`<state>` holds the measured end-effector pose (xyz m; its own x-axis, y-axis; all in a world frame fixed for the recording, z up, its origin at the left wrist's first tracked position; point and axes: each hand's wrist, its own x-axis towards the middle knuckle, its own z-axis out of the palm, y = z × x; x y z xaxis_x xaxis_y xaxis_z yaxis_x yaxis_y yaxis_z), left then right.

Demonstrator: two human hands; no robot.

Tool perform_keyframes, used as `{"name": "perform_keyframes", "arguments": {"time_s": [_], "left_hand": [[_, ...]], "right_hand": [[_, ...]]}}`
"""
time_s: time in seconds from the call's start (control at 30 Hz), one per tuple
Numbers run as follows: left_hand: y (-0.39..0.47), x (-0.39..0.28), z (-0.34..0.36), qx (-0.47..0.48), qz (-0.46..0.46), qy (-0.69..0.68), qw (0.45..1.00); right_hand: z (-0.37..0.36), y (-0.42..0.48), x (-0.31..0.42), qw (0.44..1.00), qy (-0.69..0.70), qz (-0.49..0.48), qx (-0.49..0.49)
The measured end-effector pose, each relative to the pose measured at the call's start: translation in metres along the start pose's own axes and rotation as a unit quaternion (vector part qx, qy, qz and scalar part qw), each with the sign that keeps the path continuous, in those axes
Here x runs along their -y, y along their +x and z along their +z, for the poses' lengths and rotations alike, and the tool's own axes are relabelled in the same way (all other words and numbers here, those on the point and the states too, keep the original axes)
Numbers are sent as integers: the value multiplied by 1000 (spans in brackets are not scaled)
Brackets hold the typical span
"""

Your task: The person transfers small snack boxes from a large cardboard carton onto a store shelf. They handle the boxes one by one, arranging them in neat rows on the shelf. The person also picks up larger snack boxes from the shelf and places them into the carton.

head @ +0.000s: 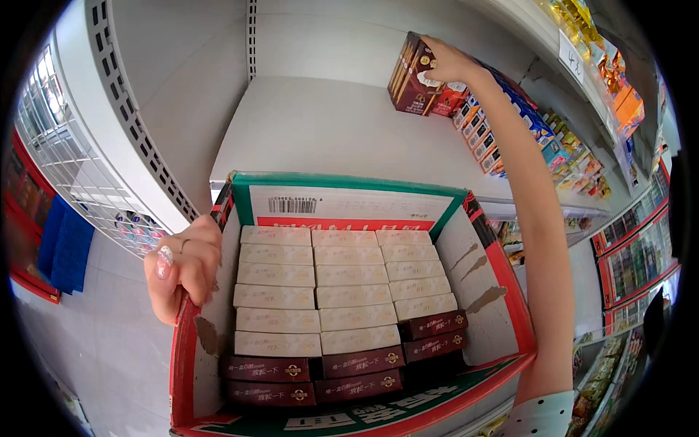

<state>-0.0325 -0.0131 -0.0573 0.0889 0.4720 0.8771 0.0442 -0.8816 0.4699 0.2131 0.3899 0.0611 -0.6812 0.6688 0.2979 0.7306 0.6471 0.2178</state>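
Observation:
My left hand (188, 267) grips the left wall of an open cardboard carton (349, 183) with red and green edges. Inside, cream snack boxes (355, 295) stand in three columns, with dark brown boxes (360, 385) at the near end. My right arm reaches over the carton's right side to the shelf. There my right hand (450, 63) rests on the top of a dark brown box of stick biscuits (412, 82), thumb across its front. Right beside it is a red box (450, 98), partly under my hand. Part of the fingers is hidden behind the brown box.
The white metal shelf (327, 131) lies beyond the carton, with a slotted upright (131, 120) at left. Blue and white packs (480, 142) line its right part. An upper shelf edge with a price card (571, 56) overhangs at right. A wire rack (71, 164) stands left.

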Motion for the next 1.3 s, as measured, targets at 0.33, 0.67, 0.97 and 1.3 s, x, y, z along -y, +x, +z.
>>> {"name": "perform_keyframes", "arguments": {"time_s": [0.33, 0.67, 0.97, 1.3], "left_hand": [[-1, 1, 1, -12, -3, 0, 1000], [1, -8, 6, -26, 0, 12, 1000], [0, 35, -9, 74, 194, -127, 970], [-9, 15, -10, 40, 136, 4, 990]], "right_hand": [[-6, -25, -11, 992, 14, -67, -108], [-29, -47, 14, 993, -56, -66, -78], [-98, -203, 68, 945, -30, -159, -285], [-187, -268, 68, 941, 265, -178, -108]]}}
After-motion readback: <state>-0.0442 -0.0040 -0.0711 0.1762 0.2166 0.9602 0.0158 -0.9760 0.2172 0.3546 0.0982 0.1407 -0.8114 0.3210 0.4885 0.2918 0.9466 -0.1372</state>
